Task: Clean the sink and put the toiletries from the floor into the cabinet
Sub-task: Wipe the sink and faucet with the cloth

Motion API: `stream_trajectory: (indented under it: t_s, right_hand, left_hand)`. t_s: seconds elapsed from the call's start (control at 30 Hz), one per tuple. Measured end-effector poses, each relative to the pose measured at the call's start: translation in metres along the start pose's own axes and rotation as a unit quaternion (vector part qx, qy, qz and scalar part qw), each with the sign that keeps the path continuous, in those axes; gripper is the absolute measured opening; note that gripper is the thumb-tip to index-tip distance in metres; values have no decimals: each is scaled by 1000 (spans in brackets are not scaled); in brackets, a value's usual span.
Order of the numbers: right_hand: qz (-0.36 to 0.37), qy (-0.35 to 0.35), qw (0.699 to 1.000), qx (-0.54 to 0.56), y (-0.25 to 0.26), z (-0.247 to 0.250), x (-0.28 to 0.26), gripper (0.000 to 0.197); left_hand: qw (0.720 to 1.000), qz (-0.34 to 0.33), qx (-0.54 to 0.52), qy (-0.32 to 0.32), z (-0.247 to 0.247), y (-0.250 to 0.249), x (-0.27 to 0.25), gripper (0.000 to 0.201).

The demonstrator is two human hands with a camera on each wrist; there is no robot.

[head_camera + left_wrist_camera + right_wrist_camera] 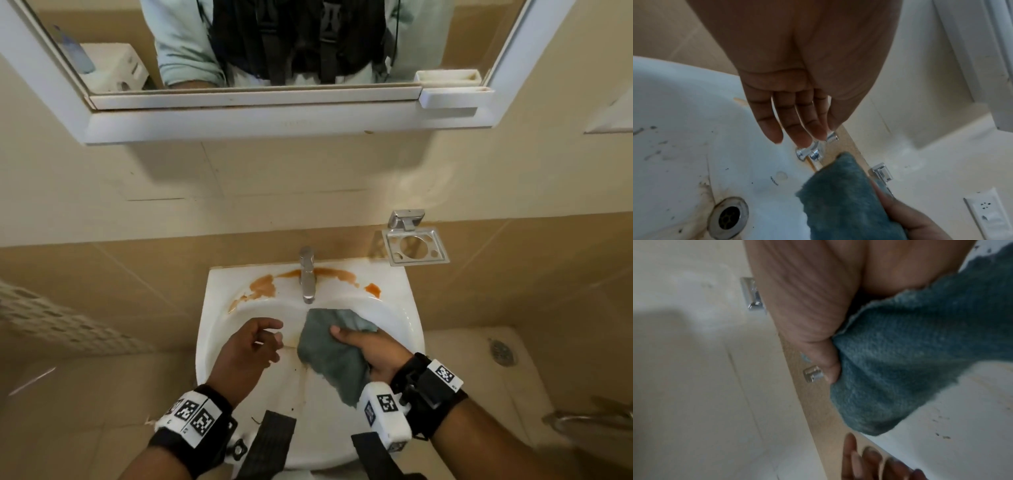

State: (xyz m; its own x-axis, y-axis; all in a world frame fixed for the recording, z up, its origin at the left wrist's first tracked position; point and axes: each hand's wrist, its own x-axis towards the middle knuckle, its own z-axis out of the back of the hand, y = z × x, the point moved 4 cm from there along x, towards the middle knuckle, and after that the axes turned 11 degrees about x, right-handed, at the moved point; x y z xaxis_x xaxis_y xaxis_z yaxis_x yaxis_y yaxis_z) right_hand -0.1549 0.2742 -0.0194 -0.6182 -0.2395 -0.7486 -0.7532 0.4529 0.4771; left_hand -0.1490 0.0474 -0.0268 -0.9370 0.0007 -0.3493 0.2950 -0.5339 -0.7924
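Note:
A white sink hangs on the wall, with orange stains on its back ledge around the chrome tap. My right hand grips a grey-blue cloth over the bowl, thumb on top of it. The cloth fills the lower middle of the left wrist view and most of the right wrist view. My left hand hovers empty over the bowl's left side, fingers loosely spread. The drain lies below it, with dark specks on the bowl.
A white-framed mirror cabinet hangs above the sink. A chrome soap holder is fixed to the wall at the sink's right. A floor drain lies at the right, a white perforated basket at the left.

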Motion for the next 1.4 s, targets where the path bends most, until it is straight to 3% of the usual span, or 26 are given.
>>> stream_trajectory:
  t_s: [0.1,0.2,0.37,0.47,0.53,0.6,0.77,0.9,1.4]
  right_hand:
    - [-2,-61,998,-27,12,35,10,41]
    - [13,-117,992,-40,26,70,15,38]
    - [28,-144,989,-26,38,98,19,29]
    - [16,-139,990,-29,32,103,22,41]
    - [5,-128,991,-29,27,100,23,46]
    - [-7,-122,992,-45,23,96,23,34]
    - [-6,-126,991,-40,22,102,20,27]
    - [14,-136,991,-8,24,114,15,28]
    - [54,-156,985,47,16,113,0,18]
  left_hand:
    - [1000,4,-3,-12,0,4,-1,18]
    - [999,0,24,-28,-2,1,4,19]
    - [991,-64,106,-55,-3,-26,39,16]
    - [984,-84,141,-71,-8,-44,67,22]
    - [971,-112,192,-83,-10,-53,86,37]
    - [953,-151,252,-69,-13,-62,103,43]
    - [909,-191,370,-21,-14,-83,137,31]
    - [906,-204,370,-6,-13,-94,146,18]
    - [920,-213,327,-12,-21,-87,154,19]
